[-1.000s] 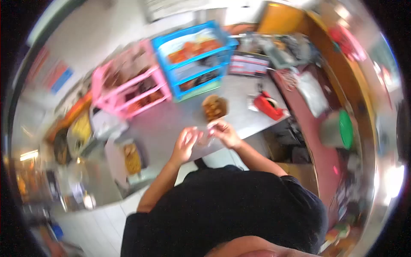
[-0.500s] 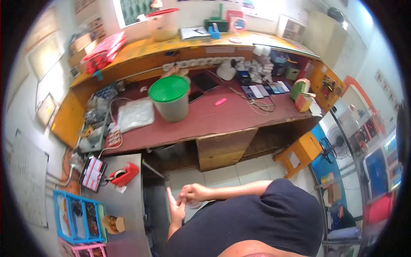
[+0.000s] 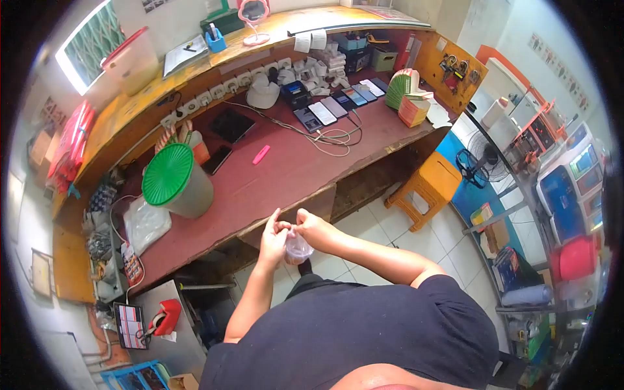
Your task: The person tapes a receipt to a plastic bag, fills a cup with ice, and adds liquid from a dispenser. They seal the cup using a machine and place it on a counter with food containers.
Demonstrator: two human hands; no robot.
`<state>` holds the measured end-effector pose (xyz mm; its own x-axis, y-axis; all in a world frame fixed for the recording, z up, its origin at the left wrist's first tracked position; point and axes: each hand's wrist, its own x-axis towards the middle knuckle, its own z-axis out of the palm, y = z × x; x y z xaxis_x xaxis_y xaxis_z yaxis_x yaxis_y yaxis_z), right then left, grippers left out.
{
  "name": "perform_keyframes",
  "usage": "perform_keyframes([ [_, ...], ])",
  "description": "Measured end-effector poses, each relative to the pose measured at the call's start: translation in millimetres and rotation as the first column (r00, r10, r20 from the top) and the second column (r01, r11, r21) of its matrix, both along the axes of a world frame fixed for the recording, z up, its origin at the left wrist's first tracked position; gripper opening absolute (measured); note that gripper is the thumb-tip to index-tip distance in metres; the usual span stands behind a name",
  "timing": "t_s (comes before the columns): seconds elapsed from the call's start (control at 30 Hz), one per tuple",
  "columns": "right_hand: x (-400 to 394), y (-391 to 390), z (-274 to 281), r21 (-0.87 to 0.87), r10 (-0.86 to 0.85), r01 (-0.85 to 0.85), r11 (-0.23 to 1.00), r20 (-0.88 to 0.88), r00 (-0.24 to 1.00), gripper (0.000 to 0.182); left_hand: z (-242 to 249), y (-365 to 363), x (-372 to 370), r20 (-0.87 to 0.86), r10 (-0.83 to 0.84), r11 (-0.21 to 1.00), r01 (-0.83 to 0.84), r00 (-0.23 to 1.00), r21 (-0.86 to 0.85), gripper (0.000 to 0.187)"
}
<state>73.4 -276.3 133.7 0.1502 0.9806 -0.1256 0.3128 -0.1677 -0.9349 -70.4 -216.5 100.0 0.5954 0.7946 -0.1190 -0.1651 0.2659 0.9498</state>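
A small clear plastic bag [image 3: 298, 250] hangs from my fingers in front of my body, with brownish contents that I cannot make out. My left hand [image 3: 274, 238] is closed at the bag's gathered top, its index finger pointing up. Close beside it, my right hand [image 3: 312, 230] pinches at the same neck. Both hands are in front of the edge of the dark red desk [image 3: 244, 201]. Beyond them on the desktop stand a bucket with a green lid [image 3: 169, 173] and a pink marker [image 3: 260, 155].
Several phones [image 3: 323, 112] and a coiled cable [image 3: 335, 139] lie toward the desk's far right. An orange stool [image 3: 428, 185] stands on the tiled floor near a fan [image 3: 480, 160]. At lower left, a red tape dispenser [image 3: 167, 316] rests on a grey table [image 3: 175, 354].
My view has turned to the right, so the desk appears tilted. Both hands have come up nearer the desk edge, and the bag beneath them now shows clearly.
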Motion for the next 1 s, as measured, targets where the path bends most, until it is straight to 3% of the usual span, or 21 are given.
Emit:
perform_keyframes([
  [0.03,10,15,-8,0.071,-0.011,0.011,0.997,0.002,1.000,0.022,-3,18,12,0.033,0.008,1.000,-0.007,0.999,-0.023,0.047],
  [0.07,20,29,-3,0.276,-0.002,-0.084,0.957,0.298,0.955,0.018,1,37,22,0.036,-0.031,0.999,0.032,0.999,-0.029,0.042],
  [0.1,33,48,-6,0.282,-0.005,-0.084,0.956,0.300,0.954,0.018,6,57,31,0.039,-0.070,0.997,0.071,0.997,-0.031,0.038],
  [0.2,66,97,-3,0.241,0.007,-0.022,0.970,0.064,0.998,0.012,16,111,55,0.095,-0.162,0.981,0.171,0.982,-0.088,0.027],
  [0.23,80,112,-7,0.459,-0.059,-0.192,0.868,0.478,0.877,0.009,15,129,66,0.077,-0.179,0.981,0.184,0.981,-0.066,0.026],
  [0.3,102,136,-11,0.474,-0.124,-0.186,0.861,0.549,0.827,0.005,11,156,92,0.025,-0.160,0.986,0.161,0.987,-0.033,0.023],
  [0.37,119,153,-14,0.486,-0.126,-0.166,0.858,0.512,0.850,0.006,0,176,110,-0.036,-0.139,0.990,0.139,0.990,-0.014,0.021],
  [0.43,135,173,-19,0.500,-0.128,-0.146,0.854,0.472,0.872,0.007,-10,198,129,-0.046,-0.079,0.990,0.084,0.996,0.117,0.015],
  [0.5,151,196,-28,0.607,-0.162,-0.195,0.770,0.482,0.861,0.006,-8,217,142,-0.081,-0.046,0.990,0.056,0.996,0.126,0.014],
  [0.57,163,206,-35,0.557,-0.079,-0.225,0.800,0.468,0.880,0.006,-4,237,151,-0.314,0.105,0.921,0.027,0.944,0.388,0.013],
  [0.63,175,214,-39,0.506,0.018,-0.274,0.818,0.453,0.891,0.007,-19,257,154,-0.313,0.165,0.905,-0.018,0.935,0.424,0.012],
  [0.7,189,217,-47,0.378,0.217,-0.402,0.834,0.445,0.869,0.006,-28,273,157,-0.340,0.307,0.788,-0.037,0.889,0.615,0.011],
  [0.77,207,220,-76,0.368,0.334,-0.486,0.793,0.404,0.852,0.006,-61,291,161,-0.397,0.399,0.749,-0.044,0.826,0.661,0.011],
  [0.83,223,223,-112,0.201,0.480,-0.574,0.794,0.371,0.795,0.006,-73,285,165,-0.451,0.488,0.710,-0.040,0.747,0.703,0.011],
  [0.87,229,227,-130,0.254,0.501,-0.605,0.754,0.372,0.781,0.007,-72,275,175,-0.460,0.532,0.705,-0.071,0.711,0.706,0.011],
  [0.9,235,233,-123,0.262,0.513,-0.621,0.739,0.379,0.770,0.007,-70,271,183,-0.460,0.575,0.693,-0.103,0.676,0.714,0.012],
  [0.93,241,237,-109,0.288,0.493,-0.608,0.740,0.383,0.782,0.008,-110,281,178,-0.433,0.566,0.749,-0.219,0.701,0.625,0.012],
  [1.0,255,255,-93,0.304,0.485,-0.597,0.742,0.371,0.792,0.012,-101,275,179,-0.376,0.586,0.744,-0.292,0.718,0.602,0.012],
])
